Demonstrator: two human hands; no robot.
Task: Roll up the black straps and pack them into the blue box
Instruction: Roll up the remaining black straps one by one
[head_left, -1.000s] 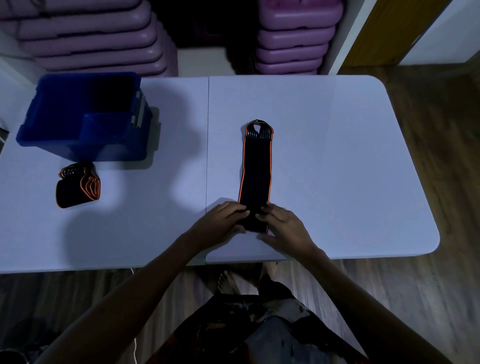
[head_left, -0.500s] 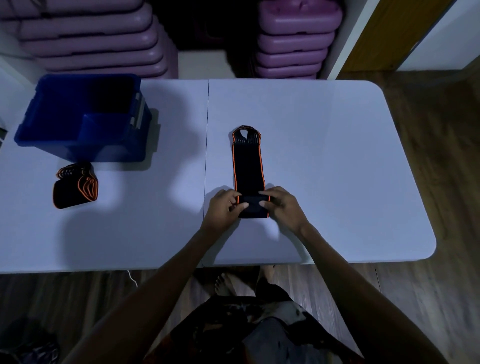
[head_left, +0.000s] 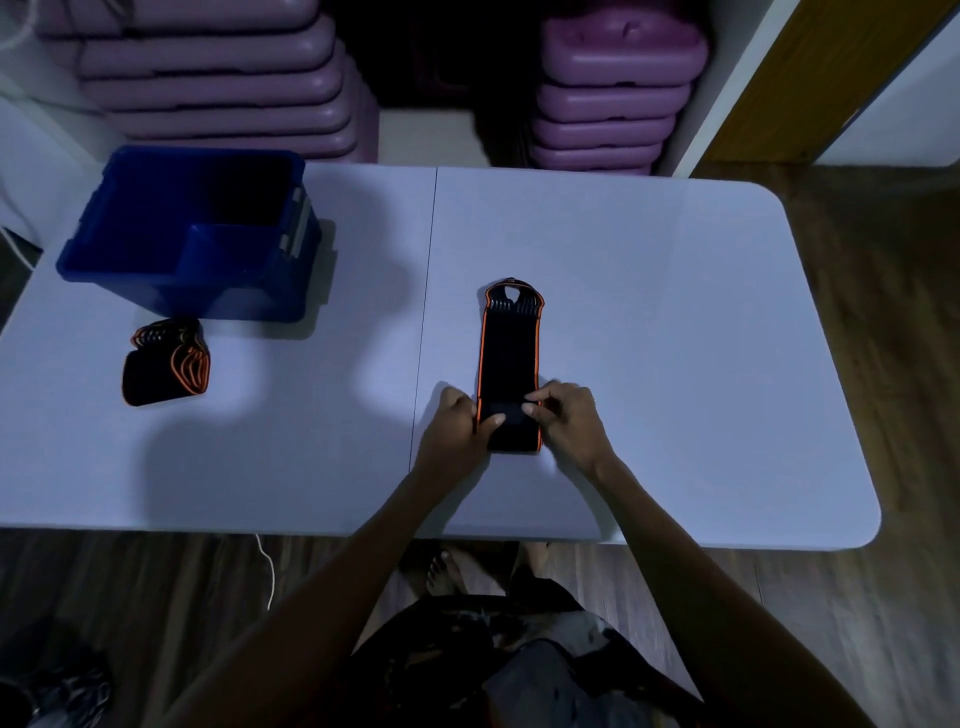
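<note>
Black strap (head_left: 508, 358) lies on the pale folding table (head_left: 675, 312) over wood floor (head_left: 893, 312), both hands (head_left: 454, 426) (head_left: 569, 421) pinching its rolled near end.

The strap (head_left: 509, 358) is showing black with orange edging, as is the folded strap (head_left: 165, 364). The box (head_left: 182, 228) is showing blue. The desk (head_left: 649, 312) is appearing pale grey-white, the stacked cases (head_left: 218, 78) purple.

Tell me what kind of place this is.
Probably a gym or fitness studio storeroom: stacks of purple aerobic step platforms stand against the wall behind a white folding table, where orange-trimmed black straps are being packed.
</note>
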